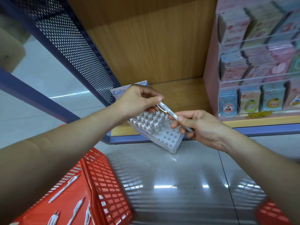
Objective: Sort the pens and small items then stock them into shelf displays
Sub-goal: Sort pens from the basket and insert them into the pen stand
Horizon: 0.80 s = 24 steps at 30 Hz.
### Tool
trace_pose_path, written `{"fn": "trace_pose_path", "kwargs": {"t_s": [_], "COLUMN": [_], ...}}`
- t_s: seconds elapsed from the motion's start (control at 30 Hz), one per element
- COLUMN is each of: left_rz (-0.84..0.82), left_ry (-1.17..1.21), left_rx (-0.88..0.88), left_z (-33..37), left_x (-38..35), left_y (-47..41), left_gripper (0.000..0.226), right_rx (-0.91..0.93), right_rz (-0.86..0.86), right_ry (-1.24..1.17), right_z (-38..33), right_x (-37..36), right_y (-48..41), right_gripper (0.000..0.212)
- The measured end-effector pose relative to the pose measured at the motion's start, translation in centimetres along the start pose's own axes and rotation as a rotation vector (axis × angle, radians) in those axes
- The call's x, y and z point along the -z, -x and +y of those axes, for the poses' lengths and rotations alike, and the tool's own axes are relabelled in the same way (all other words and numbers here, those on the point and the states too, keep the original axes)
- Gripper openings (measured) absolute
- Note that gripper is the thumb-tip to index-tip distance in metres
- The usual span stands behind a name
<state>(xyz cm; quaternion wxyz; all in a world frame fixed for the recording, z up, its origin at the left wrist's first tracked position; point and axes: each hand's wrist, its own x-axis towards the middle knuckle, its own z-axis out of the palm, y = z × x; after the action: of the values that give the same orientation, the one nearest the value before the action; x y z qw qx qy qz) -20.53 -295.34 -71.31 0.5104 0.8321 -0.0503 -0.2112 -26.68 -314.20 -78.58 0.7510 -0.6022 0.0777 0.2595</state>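
A white pen [168, 111] is held in the air between both hands, above a white pen display block [164, 137]. My left hand [138, 101] pinches the pen's clip end. My right hand [201, 127] grips its lower end, fingers curled round the barrel. The block sits tilted on the front edge of the wooden shelf [183, 95], overhanging the floor. Several white pens [149, 120] stand in its far rows, and the near holes are empty. A red basket [103, 181] at the lower left holds several loose white pens [65, 189].
A pink display rack [259, 65] of packaged small items fills the right side of the shelf. A blue-and-white pack [120, 92] stands behind my left hand. A blue perforated panel [73, 46] bounds the shelf on the left. Grey tiled floor lies below, with another red basket [272, 211] at the lower right.
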Motion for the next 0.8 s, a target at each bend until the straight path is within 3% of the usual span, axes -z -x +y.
{"fn": "trace_pose_path", "kwargs": {"t_s": [0.13,0.37,0.57,0.8], "left_rz": [0.047,0.156,0.138,0.060], "left_ry": [-0.035,-0.281,-0.664,-0.910], "left_rx": [0.020,-0.056,-0.202,-0.392], "left_z": [0.0,0.0,-0.9,-2.0], "left_x": [0.5,2.0,1.1,-0.6], "left_y": [-0.2,-0.4,-0.1,0.3], "left_gripper": [0.008,0.009,0.011,0.020], "right_rx": [-0.001,-0.011,-0.093,-0.202], "right_rz": [0.030,0.395,0.342,0.272], "right_ry": [0.009,0.241,0.350,0.334], "right_z": [0.1,0.1,0.5,1.1], "right_x": [0.0,0.7,0.7,0.6], "right_y": [0.0,-0.5,-0.5,-0.6], "right_gripper": [0.019,0.017,0.022,0.021]}}
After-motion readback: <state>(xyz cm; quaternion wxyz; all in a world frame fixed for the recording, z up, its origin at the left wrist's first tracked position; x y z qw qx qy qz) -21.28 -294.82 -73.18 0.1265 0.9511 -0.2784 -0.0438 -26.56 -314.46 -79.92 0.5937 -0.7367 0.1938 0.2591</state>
